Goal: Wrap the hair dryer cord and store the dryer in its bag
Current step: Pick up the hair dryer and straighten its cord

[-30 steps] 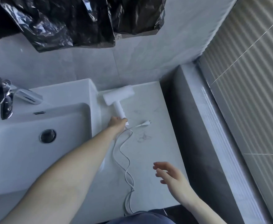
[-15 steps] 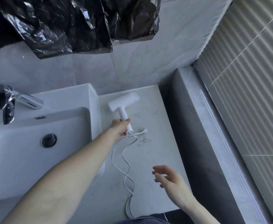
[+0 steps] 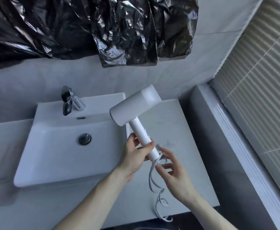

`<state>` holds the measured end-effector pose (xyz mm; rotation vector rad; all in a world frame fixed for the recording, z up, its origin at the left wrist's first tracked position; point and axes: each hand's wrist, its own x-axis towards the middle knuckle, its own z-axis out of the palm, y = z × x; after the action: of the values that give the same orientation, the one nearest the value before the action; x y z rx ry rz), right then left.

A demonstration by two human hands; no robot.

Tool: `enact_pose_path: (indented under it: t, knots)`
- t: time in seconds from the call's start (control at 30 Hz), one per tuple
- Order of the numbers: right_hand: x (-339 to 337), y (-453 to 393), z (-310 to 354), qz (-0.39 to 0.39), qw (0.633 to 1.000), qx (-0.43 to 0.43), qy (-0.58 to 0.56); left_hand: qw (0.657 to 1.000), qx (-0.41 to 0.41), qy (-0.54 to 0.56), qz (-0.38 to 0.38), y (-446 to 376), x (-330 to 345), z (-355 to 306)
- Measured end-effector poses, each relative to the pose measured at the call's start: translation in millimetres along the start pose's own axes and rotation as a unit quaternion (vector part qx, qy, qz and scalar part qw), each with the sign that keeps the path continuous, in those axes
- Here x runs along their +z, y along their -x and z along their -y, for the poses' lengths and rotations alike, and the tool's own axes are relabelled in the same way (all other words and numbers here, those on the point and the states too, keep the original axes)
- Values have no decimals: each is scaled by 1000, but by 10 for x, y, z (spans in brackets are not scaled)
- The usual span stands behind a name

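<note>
Two bare hands are meeting at the lower end of a white hair dryer (image 3: pixel 134 108), which is being held up in the air over the counter (image 3: pixel 177 130) beside the white sink (image 3: pixel 66 146). Left hand (image 3: pixel 136 157) is gripping the handle, fingers clamped around it. Right hand (image 3: pixel 172 170) is sitting just under the handle's end, fingers spread apart, touching the white cord (image 3: pixel 154 180), which is hanging in loose curls toward the counter's front edge. Black plastic sheeting (image 3: pixel 102 30) is hanging on the wall above.
</note>
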<state>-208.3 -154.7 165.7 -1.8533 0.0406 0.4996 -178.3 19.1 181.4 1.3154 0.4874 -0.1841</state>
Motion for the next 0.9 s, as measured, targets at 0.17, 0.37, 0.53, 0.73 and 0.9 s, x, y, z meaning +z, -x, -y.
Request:
enact_pose_path:
  t: [0.17, 0.37, 0.53, 0.73, 0.9]
  knots:
    - [638, 485, 210, -10, 1000, -24, 2, 999, 27, -1, 18, 617, -733, -116]
    - [1455, 1012, 354, -94, 988, -18, -124, 999, 38, 26, 23, 1246, -1583, -30]
    - [1775, 1233, 201, -193, 968, 25, -159, 997, 75, 4, -9, 1551, -2084, 24]
    - [1673, 1372, -442, -283, 950, 114, -70, 989, 127, 4, -76, 1758, -2512, -13]
    - [1732, 1466, -1212, -251, 940, 228, 42, 990, 107, 15, -86, 2006, -2720, 7]
